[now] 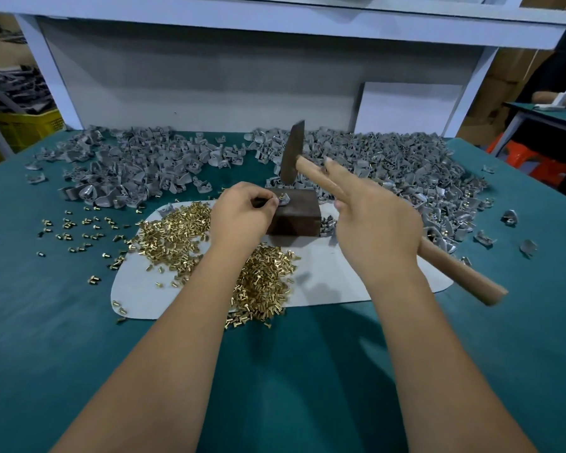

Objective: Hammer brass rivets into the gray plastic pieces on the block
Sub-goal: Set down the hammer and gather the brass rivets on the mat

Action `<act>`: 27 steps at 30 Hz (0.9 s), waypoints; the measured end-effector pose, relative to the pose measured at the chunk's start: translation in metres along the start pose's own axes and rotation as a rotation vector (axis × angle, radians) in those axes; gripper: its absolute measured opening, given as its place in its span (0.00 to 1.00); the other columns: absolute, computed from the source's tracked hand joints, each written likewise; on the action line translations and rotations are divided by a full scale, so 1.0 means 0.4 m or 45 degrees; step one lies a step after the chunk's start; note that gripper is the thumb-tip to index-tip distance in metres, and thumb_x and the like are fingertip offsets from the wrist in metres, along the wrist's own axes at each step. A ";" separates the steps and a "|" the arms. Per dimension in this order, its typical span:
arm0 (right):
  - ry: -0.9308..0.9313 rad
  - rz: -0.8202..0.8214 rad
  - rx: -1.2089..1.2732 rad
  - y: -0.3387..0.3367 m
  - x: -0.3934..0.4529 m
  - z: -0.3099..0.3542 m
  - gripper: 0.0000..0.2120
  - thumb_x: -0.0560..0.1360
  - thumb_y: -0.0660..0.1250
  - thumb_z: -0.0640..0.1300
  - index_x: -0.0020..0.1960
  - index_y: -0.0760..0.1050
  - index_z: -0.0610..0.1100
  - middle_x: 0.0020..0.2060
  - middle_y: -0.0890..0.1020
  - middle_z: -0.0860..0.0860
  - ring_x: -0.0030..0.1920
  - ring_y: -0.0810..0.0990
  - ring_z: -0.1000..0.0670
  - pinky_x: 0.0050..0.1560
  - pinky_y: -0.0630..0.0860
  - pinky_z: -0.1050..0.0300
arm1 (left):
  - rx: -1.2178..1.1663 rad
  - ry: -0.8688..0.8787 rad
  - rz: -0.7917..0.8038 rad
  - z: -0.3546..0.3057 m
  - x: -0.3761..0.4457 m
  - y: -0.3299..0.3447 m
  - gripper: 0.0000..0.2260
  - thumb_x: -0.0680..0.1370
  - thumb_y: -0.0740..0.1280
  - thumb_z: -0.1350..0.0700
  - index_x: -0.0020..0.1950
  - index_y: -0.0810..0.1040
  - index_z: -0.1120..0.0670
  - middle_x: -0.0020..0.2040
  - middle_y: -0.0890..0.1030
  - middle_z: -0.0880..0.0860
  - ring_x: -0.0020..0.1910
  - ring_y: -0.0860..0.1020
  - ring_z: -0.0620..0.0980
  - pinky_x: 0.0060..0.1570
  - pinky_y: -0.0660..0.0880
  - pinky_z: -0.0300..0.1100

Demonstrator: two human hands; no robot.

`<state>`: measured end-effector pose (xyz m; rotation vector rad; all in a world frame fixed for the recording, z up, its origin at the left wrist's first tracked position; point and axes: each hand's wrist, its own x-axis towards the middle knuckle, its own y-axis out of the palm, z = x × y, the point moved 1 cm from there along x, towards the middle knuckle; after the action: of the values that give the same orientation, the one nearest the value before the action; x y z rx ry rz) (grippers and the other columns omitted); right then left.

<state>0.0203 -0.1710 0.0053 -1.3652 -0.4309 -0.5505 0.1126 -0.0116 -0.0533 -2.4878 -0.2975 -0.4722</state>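
At a teal-covered workbench (62, 322), a person's left hand (242, 214) pinches a gray plastic piece (283, 201) with a brass rivet (280, 198) standing in it, holding it on the top near corner of a dark block (294, 217), fingers curled round the piece's left side. Just right of it, the right hand (376, 223) grips the wooden handle of a hammer (366, 204), the index finger stretched along the shaft toward the head, the other fingers wrapped under; the dark metal head stands raised above and just behind the block, apart from the rivet, and the handle's free end juts out to the right, blurred. Beneath the block lies a pale mat (334, 273), with a heap of loose brass rivets (183, 237) spread across its left half and under the left forearm, more scattered onto the teal surface further left. Behind the mat, gray plastic pieces lie in two broad piles (406, 168), one to the left and a larger one to the right running down past the hammer handle. A white board (409, 109) leans against the rear panel
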 end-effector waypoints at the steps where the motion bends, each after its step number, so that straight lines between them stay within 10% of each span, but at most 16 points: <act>1: -0.019 -0.004 -0.022 0.005 -0.007 0.009 0.31 0.78 0.64 0.43 0.73 0.58 0.66 0.46 0.80 0.53 0.37 0.76 0.46 0.30 0.60 0.57 | -0.011 -0.014 -0.009 -0.001 0.001 0.002 0.03 0.76 0.72 0.52 0.46 0.85 0.50 0.48 0.81 0.45 0.50 0.78 0.48 0.55 0.74 0.42; 19: 0.034 -0.045 -0.062 0.045 -0.039 0.044 0.32 0.73 0.66 0.40 0.73 0.63 0.60 0.42 0.78 0.49 0.34 0.64 0.48 0.28 0.52 0.59 | 0.104 -0.087 -0.098 -0.025 -0.007 0.000 0.05 0.76 0.70 0.50 0.47 0.85 0.49 0.51 0.83 0.44 0.53 0.79 0.48 0.62 0.71 0.53; 27: 0.029 0.049 -0.096 0.049 -0.042 0.050 0.32 0.76 0.63 0.41 0.75 0.58 0.61 0.47 0.77 0.49 0.39 0.74 0.45 0.31 0.57 0.55 | 0.091 -0.071 -0.092 -0.024 -0.009 0.001 0.05 0.76 0.70 0.50 0.47 0.85 0.49 0.51 0.83 0.44 0.53 0.79 0.47 0.62 0.71 0.53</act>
<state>0.0191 -0.1470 -0.0170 -1.4353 -0.3679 -0.5549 0.1070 -0.0179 -0.0477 -2.4300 -0.4208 -0.4145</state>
